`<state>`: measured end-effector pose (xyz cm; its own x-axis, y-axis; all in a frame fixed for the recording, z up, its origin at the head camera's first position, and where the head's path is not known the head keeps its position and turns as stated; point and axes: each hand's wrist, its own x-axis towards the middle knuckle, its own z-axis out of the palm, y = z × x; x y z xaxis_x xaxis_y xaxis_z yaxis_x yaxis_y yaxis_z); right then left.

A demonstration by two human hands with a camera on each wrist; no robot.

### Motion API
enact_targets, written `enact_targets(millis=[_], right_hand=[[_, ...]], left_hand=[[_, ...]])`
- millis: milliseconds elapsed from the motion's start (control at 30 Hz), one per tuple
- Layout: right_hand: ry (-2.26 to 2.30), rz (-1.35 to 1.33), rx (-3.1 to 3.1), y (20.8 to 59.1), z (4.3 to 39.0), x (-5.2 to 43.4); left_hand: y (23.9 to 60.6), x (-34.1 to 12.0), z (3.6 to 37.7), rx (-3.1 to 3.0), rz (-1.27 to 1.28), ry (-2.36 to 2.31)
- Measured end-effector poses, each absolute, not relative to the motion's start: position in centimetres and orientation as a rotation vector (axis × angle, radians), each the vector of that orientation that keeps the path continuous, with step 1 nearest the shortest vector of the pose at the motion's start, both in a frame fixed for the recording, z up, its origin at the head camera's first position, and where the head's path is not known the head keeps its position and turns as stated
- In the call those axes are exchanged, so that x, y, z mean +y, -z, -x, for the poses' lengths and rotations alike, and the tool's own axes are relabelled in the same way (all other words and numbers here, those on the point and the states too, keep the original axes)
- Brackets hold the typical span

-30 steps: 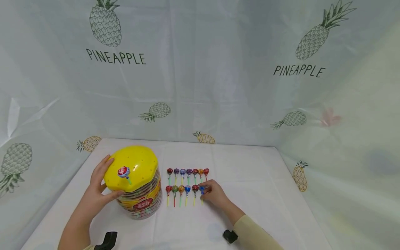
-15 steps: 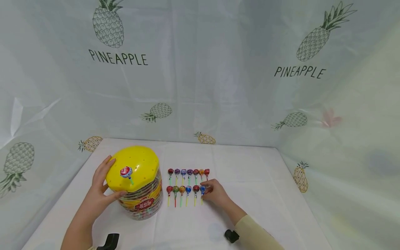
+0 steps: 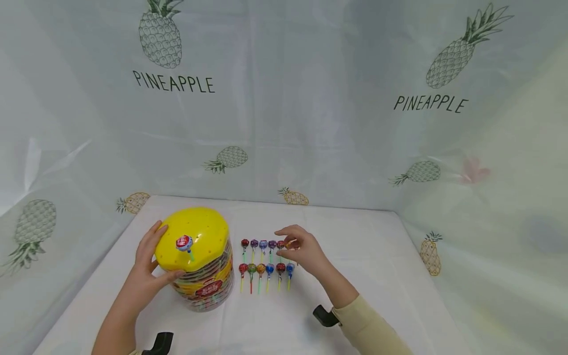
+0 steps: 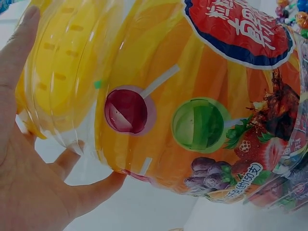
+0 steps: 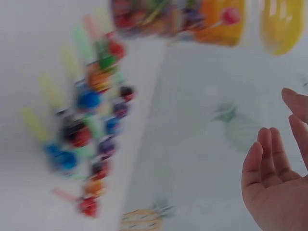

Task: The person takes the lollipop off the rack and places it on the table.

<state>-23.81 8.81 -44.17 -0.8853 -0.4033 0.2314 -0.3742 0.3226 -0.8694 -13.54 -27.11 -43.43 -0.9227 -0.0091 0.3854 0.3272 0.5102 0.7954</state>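
Observation:
A large plastic candy jar (image 3: 208, 288) with a yellow lid (image 3: 199, 231) stands on the left of the table. My left hand (image 3: 144, 271) holds it near the lid, thumb in front and fingers round the far left side. Two rows of wrapped lollipops lie right of the jar; one is a blue lollipop (image 3: 269, 269) in the front row. Over the right end of the back row hovers my right hand (image 3: 306, 249), partly covering the lollipops there. In the right wrist view its fingers (image 5: 268, 159) are spread apart, with nothing seen between them.
A white cloth covers the table (image 3: 355, 256). Behind and beside it hangs a pale curtain (image 3: 310, 123) printed with pineapples. A black strap piece (image 3: 325, 316) sits at my right wrist, another (image 3: 160, 342) at the left.
My right hand has left the blue lollipop at the front row's right end and risen toward the back row, fingers spreading. The left hand stays on the jar; the view shifts slightly.

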Motion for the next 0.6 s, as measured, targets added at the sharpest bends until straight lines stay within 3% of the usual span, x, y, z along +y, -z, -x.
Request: enact_targets(millis=[333,600], right_hand=[[1.736,1.151,2.372,36.5,20.3,4.3],[1.823,1.221,2.247,36.6,20.9,1.1]], left_hand=[[43.5,-27.2,13.4,-2.403,0.281,1.371],[43.4,-27.1,13.4,-2.399,0.290,1.381]])
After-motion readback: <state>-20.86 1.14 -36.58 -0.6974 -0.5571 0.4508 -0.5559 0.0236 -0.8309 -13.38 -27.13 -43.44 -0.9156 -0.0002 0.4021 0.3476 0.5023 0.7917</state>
